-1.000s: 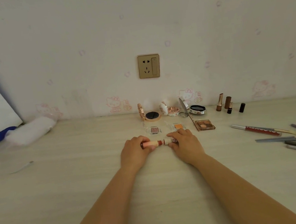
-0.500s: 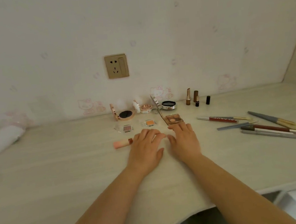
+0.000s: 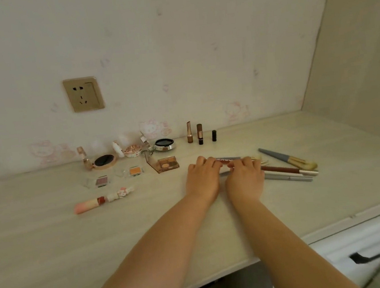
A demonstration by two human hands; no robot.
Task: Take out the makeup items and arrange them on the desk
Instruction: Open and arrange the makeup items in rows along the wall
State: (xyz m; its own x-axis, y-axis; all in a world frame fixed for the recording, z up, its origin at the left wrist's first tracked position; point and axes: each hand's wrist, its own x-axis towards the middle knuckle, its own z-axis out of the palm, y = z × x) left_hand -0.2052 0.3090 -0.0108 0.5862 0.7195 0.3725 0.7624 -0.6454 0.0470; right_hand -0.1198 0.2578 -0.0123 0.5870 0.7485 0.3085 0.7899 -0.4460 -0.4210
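Both hands, left hand (image 3: 202, 176) and right hand (image 3: 245, 175), pinched the red-labelled pencil (image 3: 229, 159) on the tabletop (image 3: 54, 238), likely to line it up with the brushes (image 3: 289, 169).

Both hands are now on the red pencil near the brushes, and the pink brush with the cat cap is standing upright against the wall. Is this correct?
Not quite. The head view shows the pink brush lying flat on the desk, in front of the small eyeshadow pans, well away from the wall. The rest holds: the left hand and right hand are both on the red pencil beside the brushes.
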